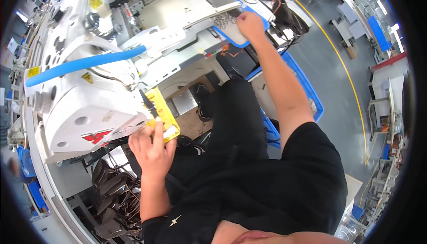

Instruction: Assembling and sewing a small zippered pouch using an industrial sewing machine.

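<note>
A black strip [149, 103] is lying over the yellow plate [167, 112], its lower end meeting the tip of the left hand's [152, 149] index finger. That finger is stretching forward, apparently to steady the strip, while the others are bending beside it; whether the thumb is pinching the plate, I cannot tell. The plate is sitting slantwise just ahead of these fingers, probably so that the strip is facing the white sewing machine head [84, 110] immediately to their left.

Well ahead and to the right, the right hand's [252, 25] fingers are bunching together at a pile of small metal pieces [223, 20]; whether they are pinching one is not showing. The pieces are lying just left of those fingertips in a blue-rimmed tray [243, 45], whose rim is presumably holding them in.

For moving, the machine head is walling off the left fingers' left side, and the bed's edge is running ahead of them toward the tray. Between the hands, a gap is opening above the black trousers [238, 110]. Behind the right fingers, a blue bin [307, 83] is lying below the forearm.
</note>
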A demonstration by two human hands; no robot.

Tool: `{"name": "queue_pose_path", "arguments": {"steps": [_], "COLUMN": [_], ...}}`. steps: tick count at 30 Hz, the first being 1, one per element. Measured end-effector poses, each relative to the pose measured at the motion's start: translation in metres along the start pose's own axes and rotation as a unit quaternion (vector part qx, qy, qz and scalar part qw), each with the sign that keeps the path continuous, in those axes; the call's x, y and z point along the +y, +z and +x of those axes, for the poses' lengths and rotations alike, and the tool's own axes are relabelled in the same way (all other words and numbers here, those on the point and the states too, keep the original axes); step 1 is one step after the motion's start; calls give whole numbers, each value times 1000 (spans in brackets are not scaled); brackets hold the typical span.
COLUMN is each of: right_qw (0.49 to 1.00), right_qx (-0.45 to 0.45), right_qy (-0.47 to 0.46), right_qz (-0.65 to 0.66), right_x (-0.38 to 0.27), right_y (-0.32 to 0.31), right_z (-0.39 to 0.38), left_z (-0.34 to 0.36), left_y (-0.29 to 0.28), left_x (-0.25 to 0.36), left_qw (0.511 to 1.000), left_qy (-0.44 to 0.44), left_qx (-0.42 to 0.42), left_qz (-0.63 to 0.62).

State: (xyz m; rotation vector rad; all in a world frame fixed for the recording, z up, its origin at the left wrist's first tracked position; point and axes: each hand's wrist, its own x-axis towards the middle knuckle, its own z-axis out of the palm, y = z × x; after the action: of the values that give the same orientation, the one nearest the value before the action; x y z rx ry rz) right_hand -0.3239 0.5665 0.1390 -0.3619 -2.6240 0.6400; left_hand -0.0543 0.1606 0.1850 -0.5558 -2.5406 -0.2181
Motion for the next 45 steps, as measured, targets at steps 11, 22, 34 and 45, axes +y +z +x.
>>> {"name": "queue_pose_path", "arguments": {"steps": [11,22,34,45], "right_qw": [988,940,911,919], "right_qx": [37,-215,-390,-358], "right_qy": [142,253,117,89], "right_qz": [46,76,-67,142], "right_x": [146,295,272,318], "right_y": [20,181,183,162], "right_z": [-124,-274,-220,-260], "left_z": [-43,-93,-55,-71], "left_y": [13,83,110,125], "left_x": [-33,-52,-8,-5], "left_qw": [988,959,937,914], "left_qy": [-25,-138,-86,-73], "left_qx": [53,-211,-310,-377], "left_qz": [-143,-130,-138,-129]}}
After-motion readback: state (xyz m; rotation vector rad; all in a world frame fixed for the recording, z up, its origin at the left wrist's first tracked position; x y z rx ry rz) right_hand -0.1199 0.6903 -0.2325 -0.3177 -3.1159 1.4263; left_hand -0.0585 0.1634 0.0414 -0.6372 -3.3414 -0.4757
